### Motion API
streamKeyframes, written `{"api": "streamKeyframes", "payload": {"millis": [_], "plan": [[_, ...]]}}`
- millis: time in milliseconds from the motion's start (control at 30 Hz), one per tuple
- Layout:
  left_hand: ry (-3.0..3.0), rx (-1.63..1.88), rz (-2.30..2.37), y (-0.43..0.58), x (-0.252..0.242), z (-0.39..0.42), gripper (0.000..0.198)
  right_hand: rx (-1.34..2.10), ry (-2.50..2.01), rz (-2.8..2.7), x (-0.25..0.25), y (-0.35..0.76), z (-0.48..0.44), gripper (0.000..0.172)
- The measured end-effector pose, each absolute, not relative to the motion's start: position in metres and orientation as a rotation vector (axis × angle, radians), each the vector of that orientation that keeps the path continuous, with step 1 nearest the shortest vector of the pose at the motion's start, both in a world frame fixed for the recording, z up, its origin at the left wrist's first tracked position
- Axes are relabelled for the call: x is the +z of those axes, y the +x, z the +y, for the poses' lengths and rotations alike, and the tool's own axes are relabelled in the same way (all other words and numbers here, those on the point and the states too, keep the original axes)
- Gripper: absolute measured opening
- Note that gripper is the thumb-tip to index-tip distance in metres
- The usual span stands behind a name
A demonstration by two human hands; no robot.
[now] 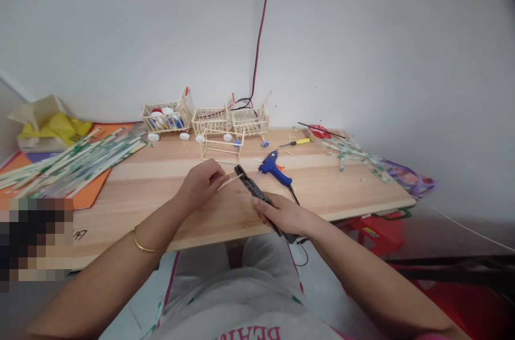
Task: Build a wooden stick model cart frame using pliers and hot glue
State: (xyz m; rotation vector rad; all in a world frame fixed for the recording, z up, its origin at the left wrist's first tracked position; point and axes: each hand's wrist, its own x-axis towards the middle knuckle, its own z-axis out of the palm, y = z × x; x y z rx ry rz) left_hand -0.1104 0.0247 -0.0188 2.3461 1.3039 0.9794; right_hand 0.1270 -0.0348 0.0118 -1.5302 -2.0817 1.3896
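Note:
Near the middle of the wooden table, my left hand pinches a thin pale stick. The stick's right end meets the head of a dark hand tool. My right hand is wrapped round the handles of this tool. Just behind my hands stands an open stick frame. A blue glue gun lies to the right of the tool's head.
Small stick carts on wheels line the wall side of the table. Wrapped sticks cover an orange sheet at left. A yellow-handled tool, a red dish and green-white wrappers lie at right.

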Motion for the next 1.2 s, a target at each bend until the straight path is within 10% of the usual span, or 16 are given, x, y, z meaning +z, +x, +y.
{"api": "streamKeyframes", "payload": {"millis": [300,1200], "plan": [[2.393,0.519,1.522,-0.123,-0.030,0.036,0.016,1.394,-1.470,-2.080,0.005,0.129,-0.028,0.054],[2.096,0.895,1.329,-0.089,-0.020,-0.001,0.024,0.459,-1.651,-2.537,-0.009,0.116,-0.020,0.044]]}}
